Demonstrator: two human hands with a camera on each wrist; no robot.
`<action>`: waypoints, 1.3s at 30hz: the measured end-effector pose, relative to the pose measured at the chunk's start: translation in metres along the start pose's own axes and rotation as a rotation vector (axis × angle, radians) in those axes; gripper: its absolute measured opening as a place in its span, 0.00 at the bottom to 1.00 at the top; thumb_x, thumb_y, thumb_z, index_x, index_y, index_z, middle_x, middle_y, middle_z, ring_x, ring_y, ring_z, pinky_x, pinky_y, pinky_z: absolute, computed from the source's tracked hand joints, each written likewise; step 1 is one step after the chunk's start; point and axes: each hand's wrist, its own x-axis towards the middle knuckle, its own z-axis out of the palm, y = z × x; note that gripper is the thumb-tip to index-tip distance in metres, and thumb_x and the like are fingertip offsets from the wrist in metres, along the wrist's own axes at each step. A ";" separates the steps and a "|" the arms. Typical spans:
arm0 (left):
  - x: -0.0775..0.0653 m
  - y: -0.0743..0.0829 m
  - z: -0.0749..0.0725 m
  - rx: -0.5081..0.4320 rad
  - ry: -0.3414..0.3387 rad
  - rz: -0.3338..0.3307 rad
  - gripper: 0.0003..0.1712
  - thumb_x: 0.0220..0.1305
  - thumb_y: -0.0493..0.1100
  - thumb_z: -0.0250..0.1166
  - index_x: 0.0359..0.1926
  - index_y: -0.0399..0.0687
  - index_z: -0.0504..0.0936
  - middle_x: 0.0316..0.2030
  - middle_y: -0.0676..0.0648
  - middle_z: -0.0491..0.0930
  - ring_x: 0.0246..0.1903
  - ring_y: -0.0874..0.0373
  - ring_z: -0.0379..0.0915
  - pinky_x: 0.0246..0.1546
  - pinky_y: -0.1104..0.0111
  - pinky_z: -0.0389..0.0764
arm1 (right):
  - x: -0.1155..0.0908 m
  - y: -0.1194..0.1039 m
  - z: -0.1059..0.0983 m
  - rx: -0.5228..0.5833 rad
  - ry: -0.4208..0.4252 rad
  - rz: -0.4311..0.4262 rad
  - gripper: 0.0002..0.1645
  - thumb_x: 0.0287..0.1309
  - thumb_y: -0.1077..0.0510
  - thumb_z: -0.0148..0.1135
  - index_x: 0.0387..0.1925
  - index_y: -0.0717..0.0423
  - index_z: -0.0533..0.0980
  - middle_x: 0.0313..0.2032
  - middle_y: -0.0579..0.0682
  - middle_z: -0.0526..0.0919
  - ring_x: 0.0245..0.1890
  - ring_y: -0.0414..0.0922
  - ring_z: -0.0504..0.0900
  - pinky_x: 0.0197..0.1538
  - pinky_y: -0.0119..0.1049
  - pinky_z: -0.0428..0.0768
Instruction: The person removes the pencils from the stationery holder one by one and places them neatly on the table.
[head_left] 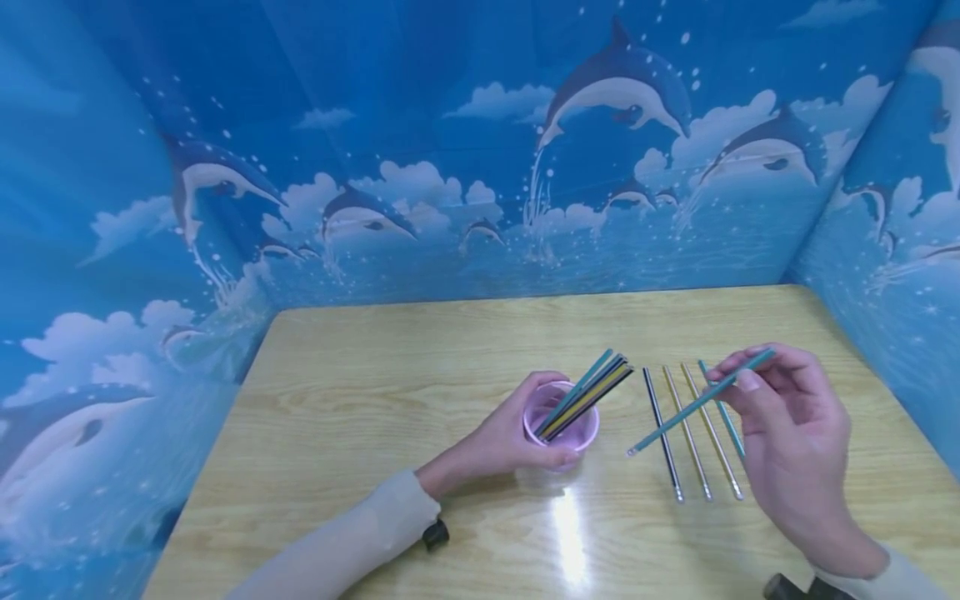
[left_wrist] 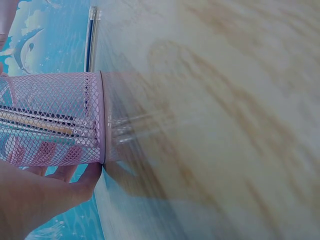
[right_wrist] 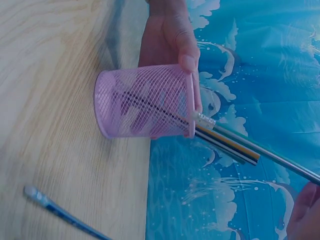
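My left hand (head_left: 501, 433) grips the side of a pink mesh pencil cup (right_wrist: 112, 112), which stands upright on the table. Several pencils (head_left: 588, 396) in teal, black and yellow lean together to the right inside it. My right hand (head_left: 798, 425) pinches a teal pencil (head_left: 678, 418) between thumb and fingers, its silver eraser end pointing down toward the cup. In the right wrist view that eraser end appears close to the cup's rim. Below the held pencil lie a black pencil (head_left: 670, 462), two gold pencils (head_left: 722, 454) and another teal pencil (head_left: 729, 425).
The wood-grain table (head_left: 360, 375) spans the space in front of me. Blue dolphin-printed sheets (head_left: 420, 100) rise along its back and both sides. A patch of light reflects off the tabletop in front of the cup.
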 end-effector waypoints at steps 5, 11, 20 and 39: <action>0.001 0.000 0.001 -0.013 -0.001 0.004 0.55 0.56 0.38 0.86 0.78 0.66 0.65 0.69 0.54 0.77 0.68 0.58 0.73 0.69 0.61 0.76 | 0.002 -0.006 -0.009 -0.100 -0.041 0.036 0.21 0.69 0.89 0.35 0.59 0.89 0.67 0.52 0.72 0.80 0.49 0.60 0.86 0.56 0.44 0.89; 0.001 -0.001 0.001 -0.030 -0.002 -0.002 0.55 0.56 0.37 0.86 0.77 0.69 0.66 0.68 0.54 0.77 0.68 0.56 0.74 0.68 0.62 0.77 | 0.005 -0.020 -0.015 -0.449 -0.010 0.163 0.19 0.71 0.85 0.49 0.60 0.82 0.74 0.49 0.61 0.84 0.45 0.48 0.88 0.50 0.34 0.89; 0.001 -0.002 0.001 -0.037 -0.008 -0.001 0.55 0.56 0.37 0.86 0.78 0.65 0.66 0.68 0.54 0.78 0.68 0.55 0.74 0.69 0.61 0.77 | 0.012 -0.031 -0.034 -0.703 0.047 0.265 0.24 0.72 0.79 0.60 0.66 0.70 0.75 0.45 0.56 0.83 0.40 0.42 0.87 0.43 0.26 0.88; 0.000 0.000 0.000 0.017 0.007 -0.012 0.55 0.56 0.40 0.87 0.78 0.68 0.65 0.68 0.57 0.77 0.68 0.60 0.73 0.69 0.62 0.76 | 0.035 -0.032 -0.116 -0.774 0.114 0.562 0.20 0.76 0.69 0.64 0.59 0.46 0.85 0.41 0.40 0.89 0.40 0.34 0.87 0.38 0.23 0.85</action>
